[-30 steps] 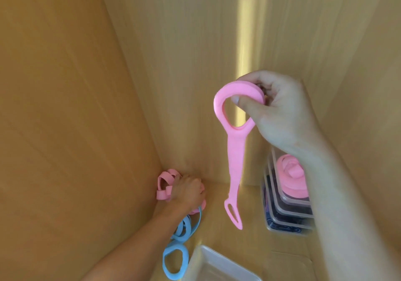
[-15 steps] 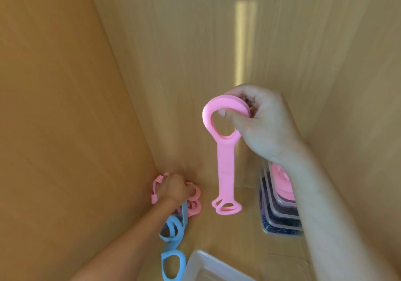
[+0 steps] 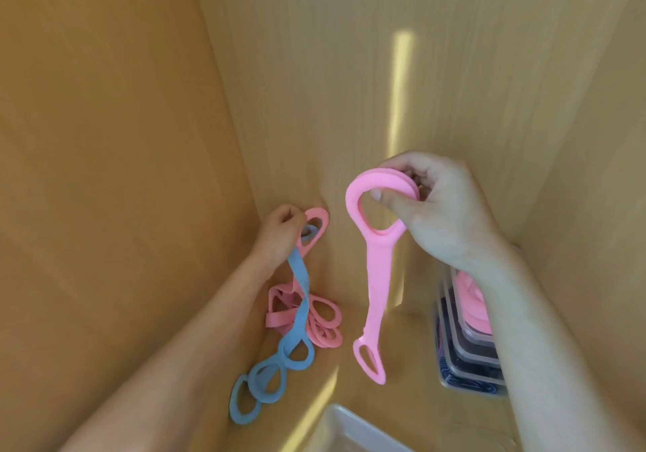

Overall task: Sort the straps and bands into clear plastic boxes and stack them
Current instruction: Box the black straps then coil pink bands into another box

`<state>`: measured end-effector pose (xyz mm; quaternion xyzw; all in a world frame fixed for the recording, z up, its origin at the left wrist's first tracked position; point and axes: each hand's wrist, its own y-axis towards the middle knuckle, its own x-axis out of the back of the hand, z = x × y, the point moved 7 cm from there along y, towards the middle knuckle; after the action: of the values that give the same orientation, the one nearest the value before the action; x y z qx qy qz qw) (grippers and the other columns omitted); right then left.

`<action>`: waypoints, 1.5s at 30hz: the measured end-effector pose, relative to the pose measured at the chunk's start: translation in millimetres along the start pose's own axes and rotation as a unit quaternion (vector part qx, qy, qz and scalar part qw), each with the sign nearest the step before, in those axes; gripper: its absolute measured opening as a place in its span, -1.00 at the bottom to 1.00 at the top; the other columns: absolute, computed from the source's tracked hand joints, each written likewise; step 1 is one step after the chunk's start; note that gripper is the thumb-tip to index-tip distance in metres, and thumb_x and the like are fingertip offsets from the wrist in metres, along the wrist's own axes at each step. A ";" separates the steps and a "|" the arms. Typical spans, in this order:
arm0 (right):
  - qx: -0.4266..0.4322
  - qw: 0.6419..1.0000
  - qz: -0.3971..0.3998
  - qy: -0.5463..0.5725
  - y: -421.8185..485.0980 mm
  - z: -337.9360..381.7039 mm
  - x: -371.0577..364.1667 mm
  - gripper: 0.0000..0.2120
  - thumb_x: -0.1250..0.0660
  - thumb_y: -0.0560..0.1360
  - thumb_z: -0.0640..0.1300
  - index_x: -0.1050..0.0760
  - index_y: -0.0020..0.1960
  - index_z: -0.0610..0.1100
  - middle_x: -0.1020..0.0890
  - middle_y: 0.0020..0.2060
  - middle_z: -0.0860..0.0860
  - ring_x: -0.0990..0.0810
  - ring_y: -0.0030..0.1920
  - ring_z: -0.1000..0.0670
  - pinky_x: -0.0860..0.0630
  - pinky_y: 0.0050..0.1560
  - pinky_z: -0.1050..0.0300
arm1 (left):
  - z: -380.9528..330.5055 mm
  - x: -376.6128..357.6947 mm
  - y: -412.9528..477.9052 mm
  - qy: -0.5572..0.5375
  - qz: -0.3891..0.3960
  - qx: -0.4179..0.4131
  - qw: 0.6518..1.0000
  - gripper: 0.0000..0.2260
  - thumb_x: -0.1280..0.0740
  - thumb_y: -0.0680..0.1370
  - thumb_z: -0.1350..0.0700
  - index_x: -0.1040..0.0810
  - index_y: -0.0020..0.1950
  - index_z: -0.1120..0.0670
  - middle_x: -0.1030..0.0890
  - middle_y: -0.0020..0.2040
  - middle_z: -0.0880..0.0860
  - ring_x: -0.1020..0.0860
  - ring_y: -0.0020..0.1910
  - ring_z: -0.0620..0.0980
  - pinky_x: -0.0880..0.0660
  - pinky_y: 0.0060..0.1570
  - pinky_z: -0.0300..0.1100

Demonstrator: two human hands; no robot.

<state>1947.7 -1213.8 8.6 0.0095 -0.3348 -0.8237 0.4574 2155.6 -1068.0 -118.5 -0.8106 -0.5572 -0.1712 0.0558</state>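
No writing or labels can be read. Nearest, a clear plastic box (image 3: 349, 427) shows one rounded corner. The right hand (image 3: 444, 214) pinches a smooth pink strap (image 3: 375, 277) by its wide top loop, thumb through it; the flat band hangs free. Farther right stands a stack of lidded clear boxes (image 3: 468, 346). The left hand (image 3: 279, 235), fingers curled, grips a blue strap (image 3: 297, 294) and a pink loop above the pink pile (image 3: 321, 326) on the wood floor.

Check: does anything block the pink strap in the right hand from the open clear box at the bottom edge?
Nothing visible does. The pink strap hangs from the right hand above bare shelf, apart from the clear box.
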 end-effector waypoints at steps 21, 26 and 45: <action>0.039 0.999 -0.031 -0.017 -0.8 19.8 12.4 -0.71 -0.56 0.40 -0.23 -0.67 -0.05 0.14 -0.59 -0.13 0.12 -0.55 -0.14 0.11 -0.48 -0.11 0.27 | -159.6 18.7 -40.3 -0.121 0.069 -0.176 0.975 -0.87 -0.26 0.68 0.20 -0.57 0.01 0.20 -0.69 -0.15 0.06 -0.67 -0.11 0.02 -0.63 0.09 -0.04; 0.037 0.997 -0.057 0.029 -2.2 21.7 18.4 -0.72 -0.58 0.34 -0.26 -0.63 -0.07 0.03 -0.61 -0.23 0.19 -0.52 -0.22 0.12 -0.45 -0.15 0.31 | -174.5 -1.6 -60.0 -0.180 0.138 -0.169 0.959 -0.88 -0.24 0.68 0.21 -0.53 0.04 0.23 -0.67 -0.15 0.11 -0.65 -0.17 0.05 -0.61 -0.10 -0.14; 0.029 0.992 -0.108 0.052 -18.7 17.8 26.1 -0.75 -0.56 0.34 -0.31 -0.67 -0.05 -0.06 -0.74 -0.03 0.07 -0.57 -0.15 -0.03 -0.52 -0.17 0.00 | -169.5 -41.4 -94.3 -0.243 0.274 -0.137 0.920 -0.87 -0.19 0.58 0.35 -0.51 -0.08 0.24 -0.54 -0.29 0.19 -0.50 -0.27 0.11 -0.51 -0.22 -0.15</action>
<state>1912.8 -1217.3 19.5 0.1020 -0.3313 -0.8565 0.3824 2018.8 -1117.1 16.5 -0.9479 -0.2812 -0.0214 -0.1484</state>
